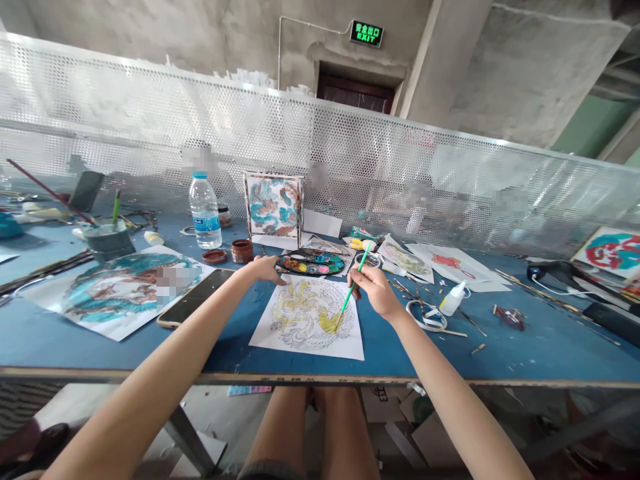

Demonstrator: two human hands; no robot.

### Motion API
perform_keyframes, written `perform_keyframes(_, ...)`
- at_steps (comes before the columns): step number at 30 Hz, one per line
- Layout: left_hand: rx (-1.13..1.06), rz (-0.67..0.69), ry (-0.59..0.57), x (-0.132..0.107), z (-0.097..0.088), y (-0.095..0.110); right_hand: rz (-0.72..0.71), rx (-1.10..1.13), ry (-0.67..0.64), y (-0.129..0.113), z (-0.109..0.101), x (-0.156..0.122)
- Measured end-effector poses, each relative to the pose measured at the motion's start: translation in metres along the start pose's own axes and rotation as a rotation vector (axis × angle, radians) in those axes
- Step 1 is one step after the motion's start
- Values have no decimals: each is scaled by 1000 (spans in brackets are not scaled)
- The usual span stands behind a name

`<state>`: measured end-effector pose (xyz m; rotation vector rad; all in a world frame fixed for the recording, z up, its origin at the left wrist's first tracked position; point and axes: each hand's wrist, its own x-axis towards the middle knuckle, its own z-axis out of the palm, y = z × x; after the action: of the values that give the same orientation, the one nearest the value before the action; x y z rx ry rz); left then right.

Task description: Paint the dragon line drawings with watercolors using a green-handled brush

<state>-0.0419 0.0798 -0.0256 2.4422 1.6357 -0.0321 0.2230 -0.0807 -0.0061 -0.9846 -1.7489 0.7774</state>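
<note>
A white sheet with a line drawing (300,333) lies in front of me, parts of it coloured yellow. My right hand (373,287) is closed around a green paintbrush (349,293), whose tip meets a yellow patch at the drawing's lower right. My left hand (265,269) rests at the sheet's upper left corner, fingers stretched out and close to the edge of a paint palette (320,262). Several colours of paint sit in that palette, just behind the sheet. A dark-screened phone (193,300) lies left of the sheet, partly under my left forearm.
A water bottle (205,213), a brown paint jar (242,251) and a framed painting (274,208) stand behind. At left are a painted sheet (120,293) and a grey brush cup (106,241). A white glue bottle (453,299) and sticks lie right. A perforated metal screen (350,160) backs the table.
</note>
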Motion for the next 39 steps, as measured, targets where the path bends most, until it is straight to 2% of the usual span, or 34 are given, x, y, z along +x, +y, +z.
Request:
perform_keyframes(3,37,-68,-2,-4,-2,5,-1,-62,-44,0,1,0)
perform_keyframes(8,62,-76,-10,-8,-5,10,-72,-326,138,0,-9,1)
perform_keyframes(11,61,-80,-12,-8,-6,10,-55,-192,139,-1,-8,0)
perform_keyframes(14,54,-74,-22,-10,-7,12,-14,-49,10,-1,-4,0)
perform_keyframes(16,49,-76,-23,-11,-7,13,-7,-85,-31,0,-3,0)
perform_keyframes(20,58,-89,-10,-12,-8,14,-58,-313,105,1,-9,1)
perform_keyframes(23,82,-89,-7,-12,-8,14,-75,-292,207,3,-11,2)
perform_keyframes(26,96,-84,-13,-14,-9,15,-38,-117,158,6,-7,3)
perform_keyframes(29,93,-78,-15,-14,-10,15,-15,-137,92,10,-5,5)
perform_keyframes(33,90,-82,-14,-13,-9,13,-65,-377,245,11,-12,6)
perform_keyframes(35,91,-83,-17,-12,-8,12,-84,-366,308,10,-14,6)
perform_keyframes(39,87,-88,-18,-10,-7,12,-29,-233,200,12,-13,7)
